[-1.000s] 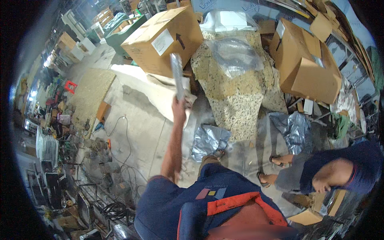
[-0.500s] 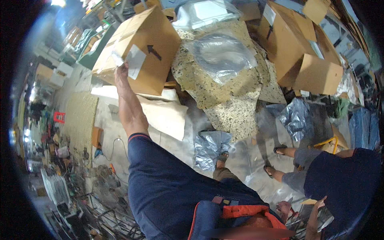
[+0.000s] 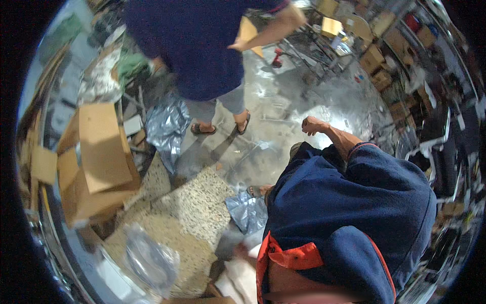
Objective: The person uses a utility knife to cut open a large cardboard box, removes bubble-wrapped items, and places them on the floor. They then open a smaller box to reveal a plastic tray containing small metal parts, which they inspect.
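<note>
My right hand (image 3: pixel 314 125) is raised in front of my body over the grey floor, its fingers curled closed. Whatever they might hold is too small to make out. Low in the view, beside my orange-red collar, a smeared patch of skin looks like my left hand (image 3: pixel 242 250). It is close to a white sheet (image 3: pixel 238 278), and its fingers cannot be read. Silvery plastic (image 3: pixel 246 210) lies crumpled by my foot. Speckled foam sheeting (image 3: pixel 197 202) spreads to the left, with a clear-plastic-wrapped bundle (image 3: pixel 152 258) on it.
A person in a dark shirt (image 3: pixel 187 45) stands ahead with a tan flat piece (image 3: pixel 248 31) at one hand. An opened cardboard box (image 3: pixel 104 152) stands at left, beside more silvery plastic (image 3: pixel 167 126). A red power tool (image 3: pixel 277 58) is farther off. Cluttered shelves (image 3: pixel 400 45) line the right.
My view has swung to the right, and the big carton my left hand was touching has left the picture. My right hand has come forward, up from beside my body.
</note>
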Action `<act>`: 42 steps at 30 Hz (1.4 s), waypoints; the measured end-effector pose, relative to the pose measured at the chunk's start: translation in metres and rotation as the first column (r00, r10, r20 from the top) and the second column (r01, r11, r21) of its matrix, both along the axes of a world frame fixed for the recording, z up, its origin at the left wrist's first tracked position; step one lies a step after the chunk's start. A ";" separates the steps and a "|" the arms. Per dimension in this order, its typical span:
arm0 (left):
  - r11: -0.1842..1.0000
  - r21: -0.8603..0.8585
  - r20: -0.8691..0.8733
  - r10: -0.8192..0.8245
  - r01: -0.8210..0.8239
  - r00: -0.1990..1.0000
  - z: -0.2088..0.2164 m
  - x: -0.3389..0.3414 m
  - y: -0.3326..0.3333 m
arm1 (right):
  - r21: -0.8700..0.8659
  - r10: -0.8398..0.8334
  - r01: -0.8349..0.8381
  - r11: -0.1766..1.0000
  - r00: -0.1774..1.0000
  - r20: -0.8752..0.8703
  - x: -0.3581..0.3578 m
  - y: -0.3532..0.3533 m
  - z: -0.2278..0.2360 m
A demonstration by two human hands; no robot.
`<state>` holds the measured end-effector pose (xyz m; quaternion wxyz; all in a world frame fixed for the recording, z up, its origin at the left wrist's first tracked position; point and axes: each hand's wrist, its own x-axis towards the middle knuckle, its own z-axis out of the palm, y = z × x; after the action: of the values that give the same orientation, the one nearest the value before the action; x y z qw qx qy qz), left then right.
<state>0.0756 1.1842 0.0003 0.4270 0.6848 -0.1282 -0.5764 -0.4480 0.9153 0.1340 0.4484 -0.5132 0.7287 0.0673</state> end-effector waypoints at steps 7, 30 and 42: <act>0.608 -0.438 0.184 -0.661 0.663 0.728 0.129 -0.229 -0.235 | 0.239 -0.415 0.367 0.899 0.888 0.198 -0.144 0.110 -0.040; 0.605 0.431 0.080 -0.765 0.670 0.639 -0.005 -0.433 -0.307 | 0.365 -0.984 0.929 -0.062 -0.118 0.134 -0.330 0.393 -0.179; 0.736 0.032 0.070 -0.676 0.676 0.733 0.029 -0.627 -0.706 | 0.172 -0.924 0.985 -0.017 -0.081 0.373 -0.504 0.043 -0.125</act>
<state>-0.5513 0.4778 0.0294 0.1819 0.6141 -0.3833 -0.6655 -0.9519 0.9581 0.0094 0.4518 0.1231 0.7723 -0.4291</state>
